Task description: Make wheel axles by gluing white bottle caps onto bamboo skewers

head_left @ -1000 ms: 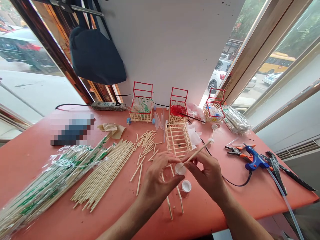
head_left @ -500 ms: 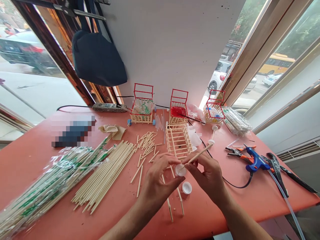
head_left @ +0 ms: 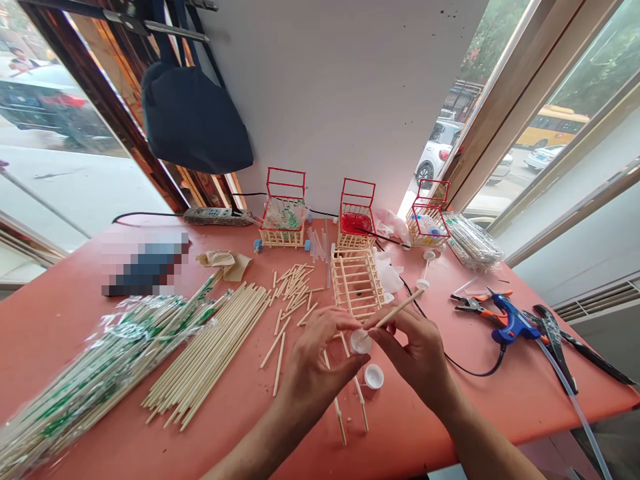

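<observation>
My left hand (head_left: 320, 357) is closed, fingertips and thumb around a small white bottle cap (head_left: 361, 343). My right hand (head_left: 415, 350) pinches a thin wooden stick (head_left: 400, 308), slanting up to the right, with its lower end at the inside of the cap. Beneath my hands, two longer sticks (head_left: 341, 420) lie on the table, partly covered by my fingers. Another white cap (head_left: 374, 377) rests between my wrists. Just beyond my fingertips is a basket-like frame of wooden sticks (head_left: 356, 280). An axle with white caps (head_left: 426, 270) lies to its right.
Three small stick carts with red handles (head_left: 357, 217) stand at the back. Loose sticks (head_left: 210, 353), short cut pieces (head_left: 295, 287) and a plastic-wrapped bundle (head_left: 115, 360) lie left. A blue glue gun (head_left: 513, 320) and pliers (head_left: 473, 303) lie right; a black cable crosses behind my right hand.
</observation>
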A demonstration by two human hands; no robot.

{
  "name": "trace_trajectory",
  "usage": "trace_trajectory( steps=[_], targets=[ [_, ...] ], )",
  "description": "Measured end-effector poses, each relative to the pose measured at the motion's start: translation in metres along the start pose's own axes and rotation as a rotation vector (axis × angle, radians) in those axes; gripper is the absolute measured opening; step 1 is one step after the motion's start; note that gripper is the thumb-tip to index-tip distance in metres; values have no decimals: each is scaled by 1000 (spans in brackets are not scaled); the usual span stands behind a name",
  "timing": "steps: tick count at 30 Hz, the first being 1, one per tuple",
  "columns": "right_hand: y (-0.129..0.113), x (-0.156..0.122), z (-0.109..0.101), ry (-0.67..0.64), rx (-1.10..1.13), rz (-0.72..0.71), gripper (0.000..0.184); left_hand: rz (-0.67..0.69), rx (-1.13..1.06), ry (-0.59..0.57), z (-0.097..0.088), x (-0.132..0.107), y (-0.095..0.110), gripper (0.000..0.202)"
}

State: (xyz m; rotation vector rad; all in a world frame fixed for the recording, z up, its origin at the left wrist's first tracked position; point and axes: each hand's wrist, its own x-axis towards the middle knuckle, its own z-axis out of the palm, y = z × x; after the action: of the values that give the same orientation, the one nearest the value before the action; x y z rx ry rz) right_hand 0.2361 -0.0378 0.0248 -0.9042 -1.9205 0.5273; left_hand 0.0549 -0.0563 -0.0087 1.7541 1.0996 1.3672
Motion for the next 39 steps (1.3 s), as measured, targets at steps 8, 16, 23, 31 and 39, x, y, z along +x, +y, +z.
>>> trace_trajectory(
  steps=[8, 16, 23, 31, 39],
  targets=[
    [1, -1, 1, -1, -4, 0, 14, 23, 4, 25, 1, 0, -2, 26],
    [0, 0, 1, 6, -13, -4, 13, 25, 20, 32, 0, -1, -2, 27],
    [0, -1, 1, 1, -11, 3, 13, 10, 15, 27, 0, -1, -2, 24],
    [0, -1, 1, 0, -15, 7, 14, 21, 10, 20, 0, 0, -1, 23],
    [1, -1, 1, -2, -10, 4, 16, 28, 24, 27, 0, -1, -2, 24]
  ],
)
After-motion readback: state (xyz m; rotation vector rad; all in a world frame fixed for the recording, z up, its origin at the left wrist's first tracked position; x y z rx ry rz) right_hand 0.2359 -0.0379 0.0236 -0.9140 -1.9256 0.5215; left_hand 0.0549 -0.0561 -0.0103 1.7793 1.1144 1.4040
